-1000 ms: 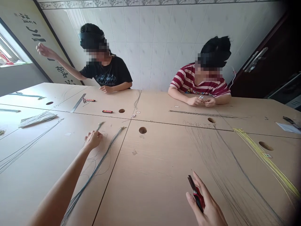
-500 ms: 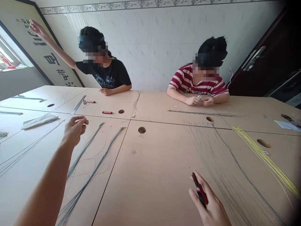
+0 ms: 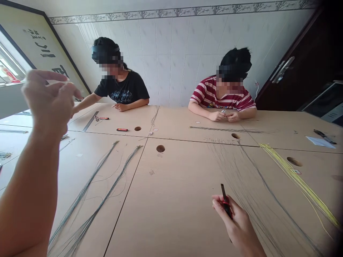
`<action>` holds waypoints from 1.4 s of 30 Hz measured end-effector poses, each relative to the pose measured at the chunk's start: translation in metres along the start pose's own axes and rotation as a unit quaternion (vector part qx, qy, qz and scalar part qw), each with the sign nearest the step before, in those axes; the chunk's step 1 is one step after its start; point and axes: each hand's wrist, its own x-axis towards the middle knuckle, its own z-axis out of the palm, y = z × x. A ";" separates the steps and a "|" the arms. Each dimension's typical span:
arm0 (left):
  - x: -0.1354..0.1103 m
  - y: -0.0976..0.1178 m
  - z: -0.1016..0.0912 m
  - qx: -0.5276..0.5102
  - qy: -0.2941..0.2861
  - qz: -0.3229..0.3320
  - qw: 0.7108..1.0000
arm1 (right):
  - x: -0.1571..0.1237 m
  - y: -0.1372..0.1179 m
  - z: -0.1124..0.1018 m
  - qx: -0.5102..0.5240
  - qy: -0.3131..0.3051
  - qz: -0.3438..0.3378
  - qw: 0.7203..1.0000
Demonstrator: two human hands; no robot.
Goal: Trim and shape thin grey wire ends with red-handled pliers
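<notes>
Well left of the centre hole point(image 3: 160, 148) in the table point(image 3: 174, 214), the person's left hand point(image 3: 48, 96) was held up in the air with fingers curled; blur prevented telling whether its fingertips met or gripped anything. A first grey-green strand bundle point(image 3: 93, 175) lay on the table to the left of the hole, untouched. A co-worker in a black shirt point(image 3: 125, 87) sat beyond the hole, to its left. A second grey-green bundle point(image 3: 120, 176) lay nearer the hole, same side, its far tip closest. Beyond the hole, to its right, sat a co-worker in a striped shirt point(image 3: 206, 92). Right of the hole and nearer the wearer, the right hand point(image 3: 237, 217) was closed around a black-and-red hand tool point(image 3: 226, 206), its blade pointing away from the wearer. Thin dark strands point(image 3: 264, 180) lay farther right of the hole; a yellow strand bundle point(image 3: 300, 182) lay farthest right.
</notes>
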 end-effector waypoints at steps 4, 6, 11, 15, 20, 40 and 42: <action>-0.054 0.028 0.017 -0.177 -0.209 -0.030 0.961 | 0.005 -0.017 0.005 0.066 -0.031 -0.030 0.997; -0.095 0.039 0.023 -0.260 -0.349 -0.066 0.898 | 0.009 -0.032 0.009 0.090 -0.042 -0.052 0.994; -0.179 0.052 0.031 -0.352 -0.502 -0.116 0.782 | 0.019 -0.070 0.019 0.161 -0.072 -0.084 0.981; -0.207 0.061 0.037 -0.423 -0.509 -0.150 0.734 | 0.028 -0.093 0.023 0.187 -0.068 -0.104 0.975; -0.223 0.067 0.049 -0.491 -0.523 -0.197 0.668 | 0.036 -0.100 0.027 0.211 -0.071 -0.104 0.969; -0.235 0.063 0.058 -0.427 -0.558 -0.213 0.679 | 0.038 -0.107 0.017 0.075 -0.020 -0.182 0.980; -0.235 0.064 0.058 -0.429 -0.554 -0.204 0.684 | 0.037 -0.107 0.015 0.068 -0.023 -0.183 0.980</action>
